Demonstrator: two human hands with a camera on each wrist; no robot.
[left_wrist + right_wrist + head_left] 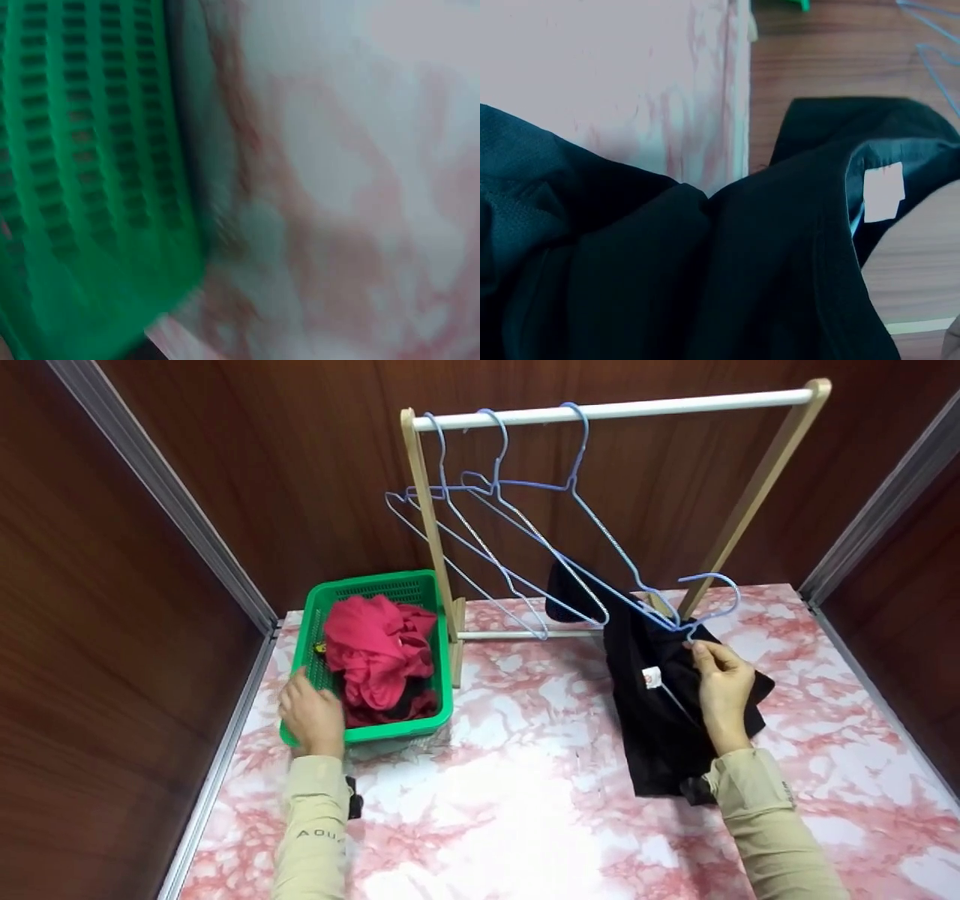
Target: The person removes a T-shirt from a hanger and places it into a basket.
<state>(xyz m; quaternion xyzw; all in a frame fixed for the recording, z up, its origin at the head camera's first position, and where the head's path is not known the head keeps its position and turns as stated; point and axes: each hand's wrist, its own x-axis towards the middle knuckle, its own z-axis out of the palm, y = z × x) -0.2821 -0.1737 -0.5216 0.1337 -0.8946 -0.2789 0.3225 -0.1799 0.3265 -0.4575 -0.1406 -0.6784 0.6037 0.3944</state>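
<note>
My left hand [311, 718] is at the near left corner of a green plastic basket [401, 728], its fingers curled over the rim. Crumpled red cloth [375, 641] fills the basket, with darker cloth under it. The left wrist view shows only the basket's slotted side [97, 150] and the table. On the right, my right hand [726, 686] pinches a blue wire hanger [731, 604] just below its hook. From that hanger hangs a black garment [637, 735], a white label [652, 678] at its neckline. Black cloth [765, 255] fills much of the right wrist view.
A small rack with a white rail [675, 406] and wooden posts [750, 502] stands at the back. Three blue wire hangers [532, 529] hang from its left half. Dark wood-look panels [225, 450] enclose the pink-and-white marbled table [517, 810].
</note>
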